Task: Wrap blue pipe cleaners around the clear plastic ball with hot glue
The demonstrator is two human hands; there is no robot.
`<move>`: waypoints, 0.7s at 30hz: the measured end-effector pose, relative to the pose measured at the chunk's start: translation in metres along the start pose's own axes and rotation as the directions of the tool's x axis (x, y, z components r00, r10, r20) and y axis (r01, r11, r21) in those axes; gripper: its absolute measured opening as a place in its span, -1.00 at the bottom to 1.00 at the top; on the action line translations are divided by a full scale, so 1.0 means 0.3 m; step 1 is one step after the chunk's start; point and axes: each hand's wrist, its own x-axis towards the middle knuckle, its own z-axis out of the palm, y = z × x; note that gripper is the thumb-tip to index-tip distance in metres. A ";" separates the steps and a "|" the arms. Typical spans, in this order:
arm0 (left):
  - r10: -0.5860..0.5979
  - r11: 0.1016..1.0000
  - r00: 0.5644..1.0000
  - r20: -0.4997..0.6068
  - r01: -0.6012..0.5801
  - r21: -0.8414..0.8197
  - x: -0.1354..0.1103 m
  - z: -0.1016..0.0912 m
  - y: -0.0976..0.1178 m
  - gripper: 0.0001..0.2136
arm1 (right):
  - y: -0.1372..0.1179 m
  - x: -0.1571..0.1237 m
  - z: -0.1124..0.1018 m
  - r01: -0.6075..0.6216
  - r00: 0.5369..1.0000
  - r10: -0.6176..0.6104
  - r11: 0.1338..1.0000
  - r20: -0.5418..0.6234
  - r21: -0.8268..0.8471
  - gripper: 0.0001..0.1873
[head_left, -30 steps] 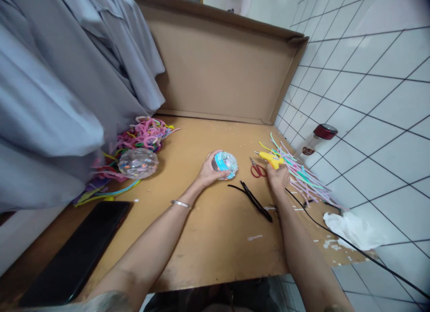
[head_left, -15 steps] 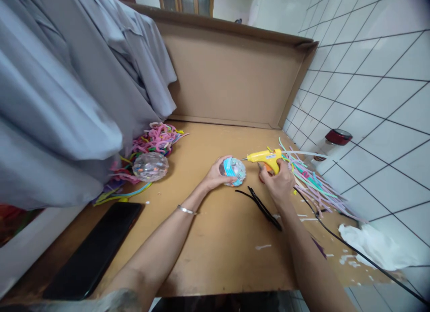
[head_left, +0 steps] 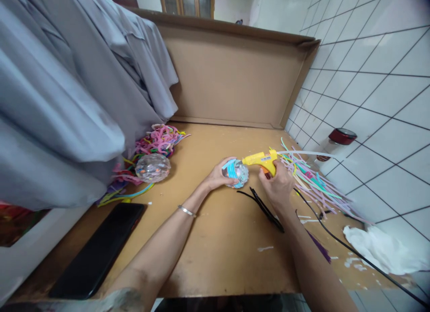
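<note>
My left hand is wrapped round a small clear plastic container with light-blue strips around part of it. In my right hand is a yellow glue gun, gripped at its handle with a glue stick poking out of the back. The gun's nozzle meets the upper edge of the container; whether it touches is hard to make out. Just below both hands lie black pipe cleaners. A second clear round container rests to the left, away from my hands.
Pink and mixed pipe cleaners are heaped at the left, pastel ones at the right. A black phone lies front left. A black cord, white tissue and red-lidded jar are at right. Cardboard stands behind.
The glue gun has moved left, bringing its nozzle from just beside the container to its upper edge. My left hand keeps its hold on the container. The view has shifted slightly.
</note>
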 end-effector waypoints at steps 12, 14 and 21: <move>0.035 0.999 0.999 0.008 -0.035 -0.015 -0.001 0.002 0.002 -0.17 | -0.015 0.006 -0.010 -0.059 0.996 0.058 0.998 0.065 0.020 -0.60; 0.035 0.999 0.999 0.011 -0.035 -0.024 0.000 0.002 0.002 -0.16 | -0.015 0.005 -0.009 -0.053 0.997 0.052 0.998 0.059 0.015 -0.60; 0.037 0.999 0.999 0.016 -0.037 -0.005 0.004 -0.002 0.001 -0.18 | -0.019 0.000 -0.006 -0.036 0.999 0.037 0.999 0.040 -0.007 -0.61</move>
